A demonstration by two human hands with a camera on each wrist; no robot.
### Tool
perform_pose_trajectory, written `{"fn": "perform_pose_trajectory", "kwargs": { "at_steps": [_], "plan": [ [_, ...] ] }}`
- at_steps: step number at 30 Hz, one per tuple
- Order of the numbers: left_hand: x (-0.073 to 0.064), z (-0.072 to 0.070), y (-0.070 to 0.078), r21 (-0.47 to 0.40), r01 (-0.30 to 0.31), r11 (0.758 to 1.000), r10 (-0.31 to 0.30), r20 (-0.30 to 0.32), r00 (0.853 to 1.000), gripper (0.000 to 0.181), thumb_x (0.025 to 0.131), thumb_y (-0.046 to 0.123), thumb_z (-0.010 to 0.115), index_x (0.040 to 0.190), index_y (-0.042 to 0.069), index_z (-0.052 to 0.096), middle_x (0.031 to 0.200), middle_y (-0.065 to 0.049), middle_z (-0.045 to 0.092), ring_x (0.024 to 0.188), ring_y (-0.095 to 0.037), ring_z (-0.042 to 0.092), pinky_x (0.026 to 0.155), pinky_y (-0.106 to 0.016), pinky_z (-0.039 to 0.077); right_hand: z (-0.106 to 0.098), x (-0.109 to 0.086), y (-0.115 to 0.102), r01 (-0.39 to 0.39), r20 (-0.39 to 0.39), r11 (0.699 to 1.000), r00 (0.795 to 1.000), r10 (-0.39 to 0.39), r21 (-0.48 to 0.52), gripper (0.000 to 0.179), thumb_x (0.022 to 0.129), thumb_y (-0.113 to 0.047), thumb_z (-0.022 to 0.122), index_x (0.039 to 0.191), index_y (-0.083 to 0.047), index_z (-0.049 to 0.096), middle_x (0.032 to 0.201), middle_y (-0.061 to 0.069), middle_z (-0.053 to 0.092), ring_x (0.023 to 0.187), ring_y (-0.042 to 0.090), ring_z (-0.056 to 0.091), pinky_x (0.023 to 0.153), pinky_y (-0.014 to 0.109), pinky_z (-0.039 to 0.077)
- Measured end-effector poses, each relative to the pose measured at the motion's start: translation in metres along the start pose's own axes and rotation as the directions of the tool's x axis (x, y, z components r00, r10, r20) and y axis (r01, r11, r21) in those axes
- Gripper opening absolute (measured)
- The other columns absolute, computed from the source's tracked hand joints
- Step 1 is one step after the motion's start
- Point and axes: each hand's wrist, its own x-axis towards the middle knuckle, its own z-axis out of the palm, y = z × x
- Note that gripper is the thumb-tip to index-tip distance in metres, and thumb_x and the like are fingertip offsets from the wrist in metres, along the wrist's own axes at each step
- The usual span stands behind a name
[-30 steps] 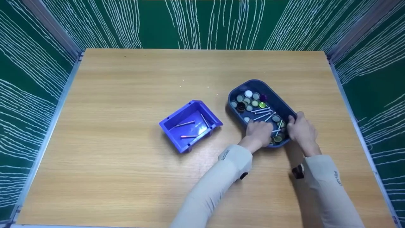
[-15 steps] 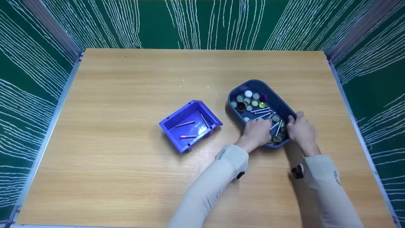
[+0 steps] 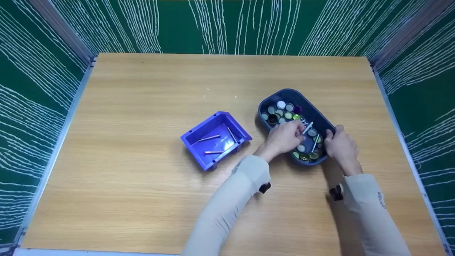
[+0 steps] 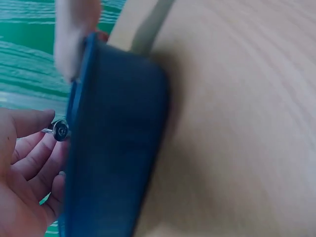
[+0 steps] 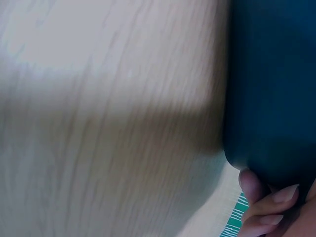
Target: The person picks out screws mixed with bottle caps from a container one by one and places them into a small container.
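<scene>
A screw (image 3: 307, 127) is pinched by the left hand (image 3: 284, 138) above the dark oval tray (image 3: 321, 122) (steadied by the right hand's (image 3: 340, 145) curled fingers), three lie in the blue bin (image 3: 202, 130) at nine o'clock, more remain among caps.

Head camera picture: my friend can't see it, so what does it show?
A person's left hand pinches a silver metal screw over a dark blue oval plastic tray of bottle caps and screws, while the right hand grips the tray's near end. A bright blue plastic bin holding a few screws sits to the left on the wooden table.
</scene>
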Motion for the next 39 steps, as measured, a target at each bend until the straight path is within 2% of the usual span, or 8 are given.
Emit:
{"fn": "perform_pose_trajectory", "kwargs": {
  "at_steps": [6, 12, 15, 21, 27, 33, 39],
  "plan": [
    [-0.005, -0.024, -0.005, -0.061, 0.004, 0.998, -0.007, -0.053, 0.999, 0.018, 0.092, 0.027, 0.068, 0.108, 0.021, 0.063, 0.094, 0.011, 0.068, 0.087, -0.004, 0.062, 0.078, -0.022, 0.048, 0.001, -0.001, 0.002, -0.002, 0.008, 1.000, 1.000, 0.002, 0.004, 0.056, 0.104, -0.046, 0.022, 0.124, 0.004, 0.040, 0.116, 0.040, 0.054, 0.107, 0.057, 0.053, 0.080, 0.061, 0.042],
    [-0.016, -0.049, -0.016, -0.071, -0.045, 0.996, 0.037, -0.102, 0.994, 0.017, 0.091, 0.024, 0.068, 0.106, 0.017, 0.063, 0.091, 0.007, 0.067, 0.083, -0.006, 0.061, 0.076, -0.023, 0.046, 0.004, -0.003, 0.005, -0.004, 0.026, 1.000, 1.000, 0.003, 0.004, 0.058, 0.104, -0.046, 0.021, 0.126, 0.004, 0.039, 0.115, 0.039, 0.054, 0.107, 0.056, 0.053, 0.081, 0.061, 0.041],
    [-0.022, -0.062, -0.021, -0.073, -0.047, 0.996, 0.038, -0.121, 0.992, 0.019, 0.091, 0.024, 0.068, 0.107, 0.015, 0.063, 0.091, 0.005, 0.067, 0.082, -0.007, 0.060, 0.075, -0.024, 0.045, 0.006, -0.004, 0.005, 0.000, 0.010, 1.000, 1.000, 0.000, 0.003, 0.056, 0.104, -0.045, 0.022, 0.125, 0.004, 0.039, 0.116, 0.040, 0.054, 0.107, 0.057, 0.053, 0.080, 0.061, 0.041],
    [-0.033, -0.086, -0.032, -0.074, 0.002, 0.997, -0.014, -0.156, 0.988, 0.020, 0.091, 0.024, 0.068, 0.109, 0.015, 0.064, 0.092, 0.003, 0.070, 0.081, -0.011, 0.062, 0.076, -0.026, 0.046, 0.006, -0.004, 0.006, 0.012, -0.036, 1.000, 0.999, -0.012, 0.001, 0.052, 0.104, -0.043, 0.024, 0.122, 0.002, 0.042, 0.117, 0.043, 0.055, 0.106, 0.058, 0.055, 0.075, 0.060, 0.043],
    [-0.041, -0.103, -0.049, -0.074, 0.053, 0.996, -0.067, -0.211, 0.975, 0.020, 0.090, 0.022, 0.069, 0.107, 0.013, 0.065, 0.092, 0.001, 0.071, 0.081, -0.015, 0.064, 0.075, -0.030, 0.049, 0.004, -0.002, 0.006, 0.019, -0.023, 1.000, 1.000, -0.018, 0.008, 0.055, 0.104, -0.045, 0.024, 0.123, 0.003, 0.041, 0.116, 0.041, 0.055, 0.106, 0.058, 0.054, 0.076, 0.060, 0.042],
    [-0.055, -0.117, -0.071, 0.012, 0.080, 0.997, -0.077, -0.190, 0.979, 0.017, 0.091, 0.021, 0.067, 0.105, 0.012, 0.063, 0.089, 0.001, 0.065, 0.081, -0.018, 0.062, 0.075, -0.035, 0.051, 0.003, -0.002, 0.003, 0.022, -0.019, 1.000, 1.000, -0.022, 0.016, 0.055, 0.104, -0.045, 0.023, 0.122, 0.003, 0.042, 0.114, 0.039, 0.056, 0.105, 0.056, 0.054, 0.077, 0.059, 0.042],
    [-0.070, -0.123, -0.090, 0.065, 0.168, 0.984, -0.156, -0.155, 0.976, 0.015, 0.089, 0.018, 0.066, 0.101, 0.011, 0.062, 0.088, -0.001, 0.065, 0.082, -0.021, 0.062, 0.077, -0.040, 0.053, 0.001, -0.001, 0.002, 0.028, -0.013, 0.999, 1.000, -0.028, 0.014, 0.055, 0.104, -0.045, 0.023, 0.121, 0.003, 0.041, 0.111, 0.037, 0.056, 0.103, 0.055, 0.055, 0.076, 0.058, 0.042]
  ]
}}
